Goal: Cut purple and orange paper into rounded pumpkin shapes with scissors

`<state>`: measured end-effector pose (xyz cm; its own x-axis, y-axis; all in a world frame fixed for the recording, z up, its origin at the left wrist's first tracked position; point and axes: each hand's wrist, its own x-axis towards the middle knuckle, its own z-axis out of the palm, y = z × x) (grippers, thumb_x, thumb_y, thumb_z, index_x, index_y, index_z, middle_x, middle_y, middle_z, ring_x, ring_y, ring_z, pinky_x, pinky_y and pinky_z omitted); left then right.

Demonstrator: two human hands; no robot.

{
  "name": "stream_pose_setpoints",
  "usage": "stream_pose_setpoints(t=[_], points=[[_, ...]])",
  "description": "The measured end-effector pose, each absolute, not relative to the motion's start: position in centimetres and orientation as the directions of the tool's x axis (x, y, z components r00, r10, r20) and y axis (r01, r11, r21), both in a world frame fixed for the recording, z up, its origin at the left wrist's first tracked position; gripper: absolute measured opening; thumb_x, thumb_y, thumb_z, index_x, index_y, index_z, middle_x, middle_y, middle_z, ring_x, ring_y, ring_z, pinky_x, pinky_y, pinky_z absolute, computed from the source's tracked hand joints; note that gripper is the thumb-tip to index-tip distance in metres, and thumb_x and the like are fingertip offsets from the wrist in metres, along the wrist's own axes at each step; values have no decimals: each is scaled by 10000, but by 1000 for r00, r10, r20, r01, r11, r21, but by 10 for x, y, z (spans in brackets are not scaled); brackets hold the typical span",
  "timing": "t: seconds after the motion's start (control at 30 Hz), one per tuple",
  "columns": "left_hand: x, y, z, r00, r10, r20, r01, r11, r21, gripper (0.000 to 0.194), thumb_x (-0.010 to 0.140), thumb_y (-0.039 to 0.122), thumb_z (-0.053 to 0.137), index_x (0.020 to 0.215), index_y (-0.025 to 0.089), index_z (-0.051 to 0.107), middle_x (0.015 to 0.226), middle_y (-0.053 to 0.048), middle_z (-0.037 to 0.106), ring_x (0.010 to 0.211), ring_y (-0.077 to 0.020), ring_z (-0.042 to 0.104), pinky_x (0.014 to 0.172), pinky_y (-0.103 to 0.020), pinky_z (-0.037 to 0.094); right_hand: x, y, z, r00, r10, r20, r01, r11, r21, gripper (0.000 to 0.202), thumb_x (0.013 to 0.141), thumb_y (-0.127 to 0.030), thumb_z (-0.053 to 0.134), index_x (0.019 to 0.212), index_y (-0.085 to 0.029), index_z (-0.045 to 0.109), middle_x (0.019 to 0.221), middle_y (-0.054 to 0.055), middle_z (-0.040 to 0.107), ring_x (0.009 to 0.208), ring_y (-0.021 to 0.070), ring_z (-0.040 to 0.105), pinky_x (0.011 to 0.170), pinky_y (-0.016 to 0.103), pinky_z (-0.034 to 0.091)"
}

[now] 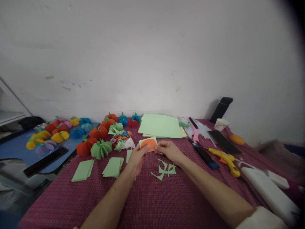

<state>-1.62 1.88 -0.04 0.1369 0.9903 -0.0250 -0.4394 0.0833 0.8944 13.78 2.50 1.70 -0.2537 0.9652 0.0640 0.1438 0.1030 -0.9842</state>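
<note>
A small light green paper card with a rounded orange paper piece lying against it is held up over the table. My left hand grips its left side, thumb over the orange piece. At the right edge, the fingers of my right hand are pinched on the papers. Green paper offcuts lie below my right hand. Left of my left hand are two stacks of green paper rectangles, one nearer and one farther left. Another green paper piece is partly hidden behind my left hand.
Folded paper pumpkins in several colours fill the left side, some on a blue table. Paper scraps and large green sheets lie behind. At right are a yellow glue gun, paper cup, phone and white box.
</note>
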Motion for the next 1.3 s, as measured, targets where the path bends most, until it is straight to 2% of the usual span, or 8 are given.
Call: stream_pose_setpoints(t=[0.17,0.57,0.8,0.87,0.97,1.07,1.2,1.3], points=[[-16,20,-5,86,996,13,-398,22,917,292,577,281,708,813,113,670,829,-87,669,765,-174,583,753,-294,417,137,25,13,-304,946,115,213,185,-959,252,718,-374,561,621,-145,595,513,-41,486,446,64,329,449,202,242],[-16,21,-9,73,997,11,-333,14,943,221,578,264,693,739,116,662,734,-53,661,675,-148,572,692,-277,429,134,21,14,-338,937,87,276,187,-943,308,729,-433,543,634,-143,582,497,-48,439,428,57,305,424,191,233],[-19,28,-15,-33,999,-8,-420,-7,907,221,562,276,680,717,122,646,671,-33,648,608,-147,575,627,-269,430,149,28,20,-437,899,41,378,225,-898,272,775,-390,483,893,-161,571,733,-4,562,602,97,477,538,199,354],[-21,31,-15,-80,997,-19,-449,-19,893,212,555,260,681,713,124,641,674,-29,645,603,-138,572,617,-257,427,161,31,23,-411,911,43,525,275,-805,231,771,-318,478,924,-166,559,795,13,582,670,120,508,586,217,373],[-24,33,-12,-136,990,-30,-450,-35,892,220,550,241,684,731,123,646,710,-31,650,628,-130,570,638,-248,426,186,30,21,-394,919,3,794,342,-503,209,714,-186,486,903,-180,574,788,31,606,705,150,530,620,241,362],[-24,31,-7,-159,987,-25,-438,-48,898,226,555,234,681,747,117,654,706,-29,649,632,-125,568,654,-246,424,211,21,9,-371,925,-79,896,333,-294,217,681,-147,467,867,-184,572,798,49,615,729,174,550,621,248,360],[-23,29,-4,-133,991,-7,-457,-55,888,203,557,219,682,729,113,656,666,-22,644,599,-118,559,628,-237,417,231,6,-11,-354,934,-45,921,340,-192,345,654,-169,499,996,-170,545,949,91,595,865,215,543,734,287,380],[-22,28,-5,-83,997,7,-544,-52,837,195,559,210,689,726,116,651,664,-19,640,596,-108,557,612,-224,408,232,0,-15,-327,945,-24,926,316,-208,495,644,-145,491,1138,-171,478,1024,103,579,943,219,528,800,295,369]])
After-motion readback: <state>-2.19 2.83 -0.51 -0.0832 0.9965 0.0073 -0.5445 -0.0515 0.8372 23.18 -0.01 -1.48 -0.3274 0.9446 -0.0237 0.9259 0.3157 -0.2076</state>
